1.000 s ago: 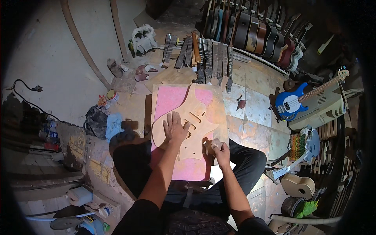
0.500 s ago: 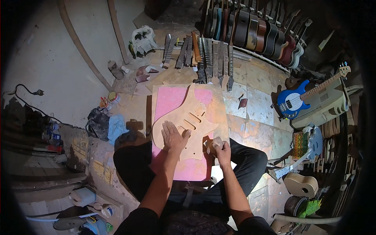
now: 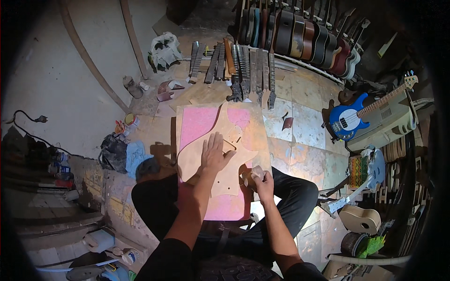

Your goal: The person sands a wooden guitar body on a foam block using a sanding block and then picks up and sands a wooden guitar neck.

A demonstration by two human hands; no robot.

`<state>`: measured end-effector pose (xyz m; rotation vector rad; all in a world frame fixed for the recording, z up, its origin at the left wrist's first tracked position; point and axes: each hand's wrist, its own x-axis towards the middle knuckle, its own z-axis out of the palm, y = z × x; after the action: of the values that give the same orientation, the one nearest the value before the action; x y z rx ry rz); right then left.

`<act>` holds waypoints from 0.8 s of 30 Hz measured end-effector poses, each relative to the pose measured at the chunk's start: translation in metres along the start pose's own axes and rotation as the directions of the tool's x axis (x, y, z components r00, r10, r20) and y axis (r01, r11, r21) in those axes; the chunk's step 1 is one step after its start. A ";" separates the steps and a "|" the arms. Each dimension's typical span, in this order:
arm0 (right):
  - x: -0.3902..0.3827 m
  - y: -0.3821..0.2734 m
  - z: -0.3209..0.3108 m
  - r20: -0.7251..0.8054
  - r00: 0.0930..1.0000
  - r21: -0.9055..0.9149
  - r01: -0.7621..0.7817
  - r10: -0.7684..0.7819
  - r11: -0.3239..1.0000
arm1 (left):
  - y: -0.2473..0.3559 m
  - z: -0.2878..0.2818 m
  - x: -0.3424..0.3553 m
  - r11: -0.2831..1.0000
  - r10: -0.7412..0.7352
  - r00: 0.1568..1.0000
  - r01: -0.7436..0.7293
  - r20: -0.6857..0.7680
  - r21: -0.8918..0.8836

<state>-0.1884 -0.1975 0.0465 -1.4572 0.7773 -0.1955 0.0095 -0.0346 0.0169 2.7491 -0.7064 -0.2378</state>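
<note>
At the frame's centre, the left hand (image 3: 214, 153) lies flat, fingers spread, on the unfinished wooden guitar body (image 3: 220, 159) over a pink board (image 3: 199, 124). The right hand (image 3: 263, 180) grips a small sanding block (image 3: 257, 172) at the body's lower right edge.

one head-worn fisheye view looks steeply down, close over the lap, floor curving toward its rim.

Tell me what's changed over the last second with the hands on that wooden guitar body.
Very little. The right hand, gripping a small sanding block, has shifted slightly along the lower edge of the guitar body. The left hand stays pressed flat on it, and the pink board beneath hasn't moved.
</note>
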 end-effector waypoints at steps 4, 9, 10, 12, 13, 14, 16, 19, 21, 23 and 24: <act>-0.001 -0.001 -0.003 -0.009 1.000 -0.010 0.017 -0.017 1.000 | -0.013 0.000 -0.028 0.992 -0.128 0.991 0.128 -0.029 0.019; -0.002 -0.004 -0.005 -0.070 0.996 0.007 0.055 -0.054 0.998 | -0.033 -0.007 -0.063 0.962 -0.270 0.962 0.271 -0.037 0.029; -0.001 -0.002 -0.008 -0.081 0.995 0.013 0.060 -0.059 0.998 | -0.034 -0.006 -0.070 0.955 -0.292 0.956 0.294 -0.037 0.039; 0.002 0.002 -0.014 -0.106 0.992 0.025 0.072 -0.069 0.997 | -0.034 -0.005 -0.080 0.938 -0.347 0.937 0.347 -0.045 0.006; 0.001 0.002 -0.015 -0.105 0.993 0.044 0.057 -0.052 0.997 | -0.036 -0.005 -0.086 0.926 -0.378 0.925 0.378 -0.046 -0.005; 0.001 0.001 -0.016 -0.105 0.994 0.062 0.043 -0.036 0.997 | -0.035 -0.003 -0.090 0.914 -0.406 0.912 0.406 -0.055 -0.006; 0.001 0.000 -0.015 -0.106 0.994 0.078 0.042 -0.033 0.996 | -0.034 0.001 -0.093 0.887 -0.461 0.884 0.462 -0.074 -0.008; 0.001 -0.001 -0.010 -0.105 0.993 0.071 0.055 -0.047 0.996 | -0.033 0.004 -0.083 0.886 -0.463 0.878 0.457 -0.119 -0.073; 0.002 -0.004 -0.009 -0.101 0.995 0.072 0.029 -0.022 0.997 | -0.023 0.004 -0.074 0.912 -0.410 0.908 0.406 -0.089 -0.057; 0.000 -0.011 -0.006 -0.086 0.996 0.068 0.041 -0.035 0.997 | -0.012 -0.002 -0.059 0.929 -0.368 0.928 0.365 -0.046 -0.063; 0.000 -0.013 -0.004 -0.077 0.996 0.067 0.046 -0.041 0.997 | -0.008 -0.004 -0.051 0.941 -0.335 0.941 0.332 -0.046 -0.066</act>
<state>-0.1861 -0.2024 0.0587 -1.4094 0.7931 -0.3095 -0.0306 -0.0018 0.0224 2.7934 -0.2091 -0.2461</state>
